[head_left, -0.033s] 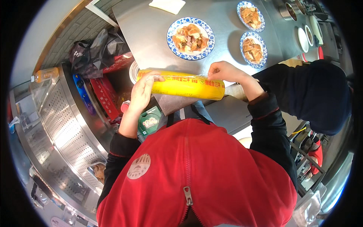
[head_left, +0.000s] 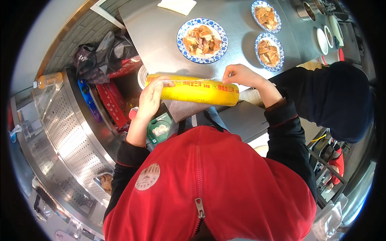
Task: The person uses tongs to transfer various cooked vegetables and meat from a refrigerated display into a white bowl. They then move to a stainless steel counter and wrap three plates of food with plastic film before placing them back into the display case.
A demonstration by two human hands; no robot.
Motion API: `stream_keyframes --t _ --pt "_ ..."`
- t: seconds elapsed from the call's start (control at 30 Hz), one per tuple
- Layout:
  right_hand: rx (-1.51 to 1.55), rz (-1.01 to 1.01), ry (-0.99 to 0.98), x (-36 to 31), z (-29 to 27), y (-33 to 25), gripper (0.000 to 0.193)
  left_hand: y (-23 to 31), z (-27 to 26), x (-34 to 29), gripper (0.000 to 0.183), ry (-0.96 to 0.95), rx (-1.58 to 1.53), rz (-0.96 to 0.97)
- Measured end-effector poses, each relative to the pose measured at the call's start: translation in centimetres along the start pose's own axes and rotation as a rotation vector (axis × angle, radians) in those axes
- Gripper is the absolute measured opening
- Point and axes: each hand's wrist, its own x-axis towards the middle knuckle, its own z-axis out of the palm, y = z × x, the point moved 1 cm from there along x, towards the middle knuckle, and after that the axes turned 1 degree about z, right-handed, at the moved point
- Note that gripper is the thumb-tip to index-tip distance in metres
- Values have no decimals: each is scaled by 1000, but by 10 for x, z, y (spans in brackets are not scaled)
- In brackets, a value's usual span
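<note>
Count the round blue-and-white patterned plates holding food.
3: one middle plate beyond the yellow cylindrical roll; a far plate and near plate right of that. None appears hidden.

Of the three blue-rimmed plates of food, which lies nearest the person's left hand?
The leftmost plate, standing alone beyond the yellow roll; the upper right plate and lower right plate sit close together, farther from the left hand.

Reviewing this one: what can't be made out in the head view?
Head view:
Yellow roll: underside, hidden by the roll itself.
Right hand: whether it pinches the clear film; too small.
Pale sheet: far side, cut off by the upper edge.
Dark bag: contents, hidden by the bag.
Metal pot: contents, too small.
</note>
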Motion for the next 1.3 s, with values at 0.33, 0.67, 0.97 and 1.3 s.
stream_keyframes --t 0.33,0.67,0.97,1.3 --pt "618 63 619 -90 39 -14 10 -9 -4 1 40 17 -136 -1" --pt "669 -208 910 -141 24 -33 1 94 -20 -28 11 152 592 265" --pt "553 -201 1010 -123 -3 -50 5 116 -24 9 21 139 -175 -116" --pt "728 -203 1226 -25 -60 -50 14 82 4 109 30 300 -519 -4"
